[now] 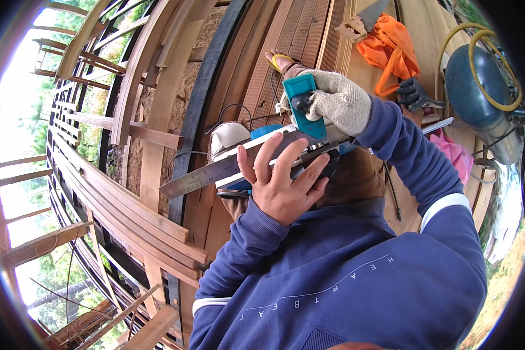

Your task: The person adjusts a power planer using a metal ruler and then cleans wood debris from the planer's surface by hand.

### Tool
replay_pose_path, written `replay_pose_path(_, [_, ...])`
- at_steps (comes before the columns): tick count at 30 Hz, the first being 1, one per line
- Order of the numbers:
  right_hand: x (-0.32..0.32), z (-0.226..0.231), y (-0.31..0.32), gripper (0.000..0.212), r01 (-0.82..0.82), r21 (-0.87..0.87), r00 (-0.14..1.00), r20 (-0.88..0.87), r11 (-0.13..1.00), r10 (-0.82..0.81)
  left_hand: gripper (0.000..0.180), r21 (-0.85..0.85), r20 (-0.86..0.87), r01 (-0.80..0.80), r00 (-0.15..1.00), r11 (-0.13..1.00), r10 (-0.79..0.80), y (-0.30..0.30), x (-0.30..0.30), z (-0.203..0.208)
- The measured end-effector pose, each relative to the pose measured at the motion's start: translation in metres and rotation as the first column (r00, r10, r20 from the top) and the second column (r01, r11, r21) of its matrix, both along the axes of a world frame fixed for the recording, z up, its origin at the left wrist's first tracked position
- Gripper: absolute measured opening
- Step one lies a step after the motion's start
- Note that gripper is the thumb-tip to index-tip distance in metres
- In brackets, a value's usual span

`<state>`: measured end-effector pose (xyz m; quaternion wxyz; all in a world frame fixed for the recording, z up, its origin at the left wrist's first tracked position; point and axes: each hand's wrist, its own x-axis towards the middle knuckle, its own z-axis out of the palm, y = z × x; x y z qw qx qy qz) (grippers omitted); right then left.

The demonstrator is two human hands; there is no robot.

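Plainly, from my remote post, I see a blue-bodied power tool (265,131) lying across the person's lap at the middle of the scene, with pale metal along its edges and black fittings. Across it slants a bright steel ruler (213,170), marked along its edge, one end jutting out to the left. A teal plate (308,123), tapering at its near end, stands against the tool and carries a rounded black knob. My right hand (339,104), in a cream knitted glove, grips this plate by its knob. My bare left hand (287,179) lies fingers spread over ruler and tool; I cannot tell whether it clasps either.

To the far right, a crumpled orange bag (389,48) with a looped strap rests on the wooden boards (300,32) beside a handsaw (351,28); its contents are hidden. Farther right sits a rounded dark tank (475,81) looped with yellow hose (471,49), closed to view. Nearer lies a pink bag (454,154), contents also hidden.
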<state>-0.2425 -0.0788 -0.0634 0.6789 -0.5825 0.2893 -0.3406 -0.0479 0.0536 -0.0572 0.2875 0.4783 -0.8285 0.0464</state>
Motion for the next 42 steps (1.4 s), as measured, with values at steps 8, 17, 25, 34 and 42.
replay_pose_path(8, [0.002,0.002,0.001,0.031,0.024,0.056,1.000,0.008,0.998,-0.025,0.049,0.029,-0.025,0.036,0.999,0.999,-0.036,-0.003,0.001,-0.001])
replay_pose_path(17, [0.003,-0.007,-0.003,0.031,-0.031,-0.009,0.999,0.022,0.999,0.032,0.048,0.035,-0.025,0.027,0.999,0.999,-0.026,-0.003,0.000,0.000])
replay_pose_path(25, [0.005,-0.008,-0.001,0.033,-0.026,0.015,0.998,0.053,1.000,0.025,0.048,0.036,-0.029,0.031,0.999,0.999,-0.030,-0.003,0.001,0.000])
replay_pose_path(34, [0.005,-0.004,-0.001,0.033,-0.030,0.018,0.998,0.048,0.999,0.029,0.048,0.047,-0.034,0.031,0.999,0.998,-0.030,-0.003,0.001,0.002])
replay_pose_path(42, [0.004,-0.009,-0.003,0.031,-0.026,-0.015,1.000,0.005,1.000,0.026,0.048,0.042,-0.028,0.032,0.999,0.999,-0.031,-0.003,0.001,0.002])
